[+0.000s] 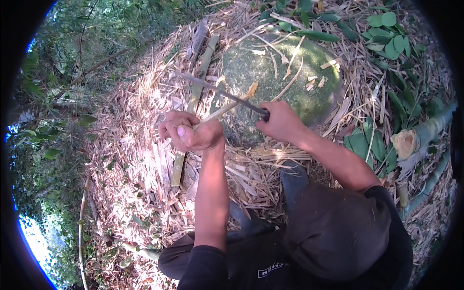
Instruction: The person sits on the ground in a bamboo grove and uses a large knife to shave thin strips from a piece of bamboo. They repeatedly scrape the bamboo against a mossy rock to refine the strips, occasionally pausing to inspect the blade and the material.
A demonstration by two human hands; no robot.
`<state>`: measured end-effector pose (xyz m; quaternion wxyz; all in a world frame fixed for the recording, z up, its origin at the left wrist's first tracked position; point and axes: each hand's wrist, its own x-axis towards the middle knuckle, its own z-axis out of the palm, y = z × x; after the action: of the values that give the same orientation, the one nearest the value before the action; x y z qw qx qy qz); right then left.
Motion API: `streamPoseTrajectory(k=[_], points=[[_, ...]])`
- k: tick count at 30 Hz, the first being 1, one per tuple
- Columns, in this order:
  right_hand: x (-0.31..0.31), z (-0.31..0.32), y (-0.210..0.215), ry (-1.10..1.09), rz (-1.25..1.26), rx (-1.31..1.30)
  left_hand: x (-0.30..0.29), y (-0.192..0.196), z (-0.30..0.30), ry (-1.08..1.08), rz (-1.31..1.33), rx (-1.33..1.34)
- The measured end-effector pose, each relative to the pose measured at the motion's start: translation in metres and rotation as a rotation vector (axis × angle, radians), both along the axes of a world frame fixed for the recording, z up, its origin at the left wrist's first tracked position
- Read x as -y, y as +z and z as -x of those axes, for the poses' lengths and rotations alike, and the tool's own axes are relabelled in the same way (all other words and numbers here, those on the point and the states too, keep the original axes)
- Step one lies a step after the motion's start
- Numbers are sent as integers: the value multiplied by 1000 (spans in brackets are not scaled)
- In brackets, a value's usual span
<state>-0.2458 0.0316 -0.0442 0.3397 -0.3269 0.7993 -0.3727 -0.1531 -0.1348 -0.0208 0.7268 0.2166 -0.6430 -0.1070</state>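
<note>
The ground [135, 159] is covered with dry bamboo shavings and split strips, dappled with bright sunlight. A large mossy green rock [285, 77] sits in the middle, with a cut bamboo stump [408, 142] to its right. Green leaves [386, 34] and bushes [53, 72] ring the clearing.
</note>
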Motion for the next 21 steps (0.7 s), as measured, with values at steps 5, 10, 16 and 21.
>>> streamPoseTrajectory(k=[5, 10, 16, 21], points=[[-9, -19, 15, 52, 139, -219, -5, 1, 5, -72, 17, -37], [-8, 11, -36, -14, -21, -174, -3, 4, 3, -48, -6, -37], [-21, -15, 3, 8, 69, -118, -1, 5, 15, -35, -64, -65], [-20, 6, -52, -103, -67, -196, 4, 4, 11, -109, -138, -124]])
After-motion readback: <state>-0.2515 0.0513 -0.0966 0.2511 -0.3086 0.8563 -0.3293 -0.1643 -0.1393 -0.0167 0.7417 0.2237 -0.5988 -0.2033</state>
